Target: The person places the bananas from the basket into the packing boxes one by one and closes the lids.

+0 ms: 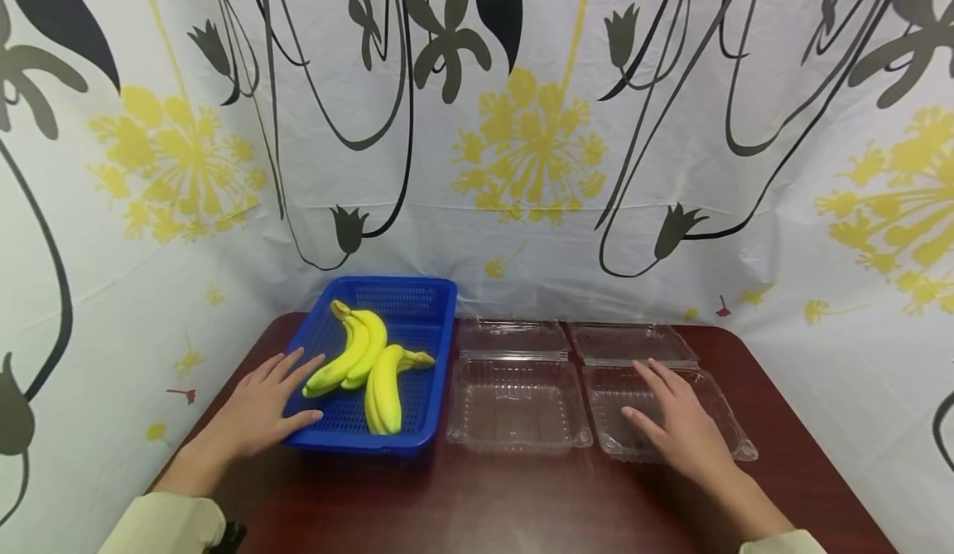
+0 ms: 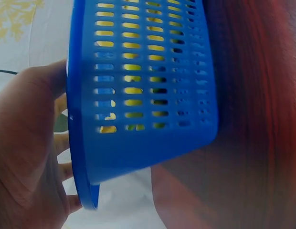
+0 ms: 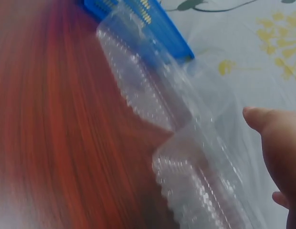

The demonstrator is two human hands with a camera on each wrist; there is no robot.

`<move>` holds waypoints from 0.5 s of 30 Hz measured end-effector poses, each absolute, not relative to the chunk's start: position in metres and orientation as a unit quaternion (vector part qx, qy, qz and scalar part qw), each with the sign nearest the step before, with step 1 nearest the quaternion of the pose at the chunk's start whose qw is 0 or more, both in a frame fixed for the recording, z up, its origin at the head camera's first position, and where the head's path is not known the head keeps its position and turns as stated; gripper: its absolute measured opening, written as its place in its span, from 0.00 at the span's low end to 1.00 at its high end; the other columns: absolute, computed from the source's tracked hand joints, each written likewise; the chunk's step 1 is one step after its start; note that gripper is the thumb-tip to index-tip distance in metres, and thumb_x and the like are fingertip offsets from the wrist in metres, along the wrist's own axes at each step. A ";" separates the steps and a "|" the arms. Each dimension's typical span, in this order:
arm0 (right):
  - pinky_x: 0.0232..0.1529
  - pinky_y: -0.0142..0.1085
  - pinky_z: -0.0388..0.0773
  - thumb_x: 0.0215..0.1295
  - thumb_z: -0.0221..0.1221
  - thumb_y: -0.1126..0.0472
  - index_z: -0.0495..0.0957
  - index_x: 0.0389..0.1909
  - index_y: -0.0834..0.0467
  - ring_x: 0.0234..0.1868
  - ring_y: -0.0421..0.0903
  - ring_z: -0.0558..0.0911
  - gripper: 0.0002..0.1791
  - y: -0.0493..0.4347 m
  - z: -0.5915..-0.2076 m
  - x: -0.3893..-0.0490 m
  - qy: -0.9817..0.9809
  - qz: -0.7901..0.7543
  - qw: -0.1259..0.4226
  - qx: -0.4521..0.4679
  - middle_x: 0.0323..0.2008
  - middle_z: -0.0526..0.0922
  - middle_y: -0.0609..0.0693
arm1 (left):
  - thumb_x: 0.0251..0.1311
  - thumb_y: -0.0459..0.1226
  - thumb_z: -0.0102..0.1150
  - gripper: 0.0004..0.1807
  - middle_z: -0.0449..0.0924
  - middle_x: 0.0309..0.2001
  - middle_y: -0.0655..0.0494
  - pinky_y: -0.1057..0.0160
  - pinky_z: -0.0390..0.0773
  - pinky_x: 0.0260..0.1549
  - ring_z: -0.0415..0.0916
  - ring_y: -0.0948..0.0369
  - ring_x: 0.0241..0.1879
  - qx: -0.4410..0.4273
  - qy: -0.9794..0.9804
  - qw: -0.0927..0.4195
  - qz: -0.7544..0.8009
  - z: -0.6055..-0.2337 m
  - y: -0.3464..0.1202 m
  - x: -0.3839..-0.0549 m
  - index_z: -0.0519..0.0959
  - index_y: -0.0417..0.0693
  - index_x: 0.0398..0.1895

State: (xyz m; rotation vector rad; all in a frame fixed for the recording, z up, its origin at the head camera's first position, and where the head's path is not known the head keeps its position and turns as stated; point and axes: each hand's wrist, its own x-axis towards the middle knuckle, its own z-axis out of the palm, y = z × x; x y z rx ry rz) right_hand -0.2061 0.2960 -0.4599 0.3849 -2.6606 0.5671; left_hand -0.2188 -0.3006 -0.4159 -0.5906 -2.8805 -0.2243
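Note:
In the head view a blue plastic basket (image 1: 445, 347) holds two bunches of bananas, one bunch (image 1: 365, 347) at the back left and another bunch (image 1: 385, 388) nearer the front right. My left hand (image 1: 261, 401) is at the basket's left front corner with fingers spread over the rim; whether it touches the rim is unclear. Through the slots of the basket wall (image 2: 153, 148) the left wrist view shows yellow. Above the right-hand clear plastic clamshell container (image 1: 715, 397) hovers my right hand (image 1: 681, 421), fingers extended and holding nothing. A second clear clamshell container (image 1: 517, 409) lies open between it and the basket.
Everything stands on a dark red-brown wooden table (image 1: 514, 504). Both container lids are folded back toward a patterned curtain (image 1: 477, 165) that hangs behind the table and along its sides.

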 end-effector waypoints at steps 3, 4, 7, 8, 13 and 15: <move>0.49 0.69 0.64 0.63 0.64 0.48 0.61 0.72 0.55 0.65 0.68 0.62 0.39 0.286 -0.457 -0.206 -0.942 0.225 0.207 0.136 0.68 0.61 0.64 | 0.58 0.62 0.58 0.43 0.59 0.69 0.37 0.30 0.60 0.54 0.57 0.35 0.64 -0.208 -0.970 0.100 -0.077 -0.415 -0.298 -0.223 0.62 0.54 0.73; 0.50 0.69 0.64 0.63 0.65 0.50 0.61 0.72 0.55 0.65 0.68 0.62 0.39 0.283 -0.456 -0.206 -0.939 0.231 0.213 0.136 0.68 0.62 0.64 | 0.57 0.60 0.60 0.43 0.59 0.69 0.37 0.30 0.61 0.53 0.58 0.34 0.64 -0.209 -0.970 0.100 -0.079 -0.415 -0.297 -0.224 0.62 0.54 0.73; 0.53 0.67 0.63 0.60 0.67 0.54 0.62 0.72 0.55 0.64 0.67 0.65 0.40 0.273 -0.455 -0.206 -0.929 0.257 0.232 0.133 0.66 0.65 0.64 | 0.56 0.56 0.64 0.43 0.60 0.69 0.36 0.31 0.62 0.54 0.59 0.34 0.63 -0.210 -0.968 0.102 -0.088 -0.415 -0.293 -0.228 0.62 0.53 0.73; 0.54 0.66 0.63 0.60 0.68 0.56 0.62 0.72 0.55 0.64 0.66 0.65 0.40 0.270 -0.455 -0.206 -0.925 0.267 0.237 0.130 0.66 0.65 0.64 | 0.56 0.55 0.65 0.43 0.60 0.69 0.35 0.31 0.62 0.55 0.59 0.34 0.64 -0.209 -0.968 0.102 -0.089 -0.416 -0.292 -0.229 0.61 0.53 0.73; 0.50 0.61 0.71 0.61 0.67 0.57 0.61 0.72 0.56 0.55 0.64 0.75 0.39 0.253 -0.456 -0.206 -0.915 0.313 0.231 0.105 0.65 0.67 0.63 | 0.56 0.52 0.66 0.43 0.60 0.68 0.34 0.32 0.61 0.56 0.59 0.34 0.64 -0.207 -0.968 0.105 -0.094 -0.417 -0.287 -0.236 0.61 0.51 0.73; 0.47 0.59 0.74 0.62 0.66 0.57 0.60 0.72 0.56 0.52 0.63 0.77 0.39 0.247 -0.457 -0.205 -0.914 0.327 0.220 0.097 0.65 0.67 0.63 | 0.56 0.51 0.66 0.43 0.61 0.68 0.34 0.33 0.62 0.56 0.59 0.35 0.64 -0.207 -0.968 0.104 -0.097 -0.417 -0.285 -0.238 0.61 0.50 0.73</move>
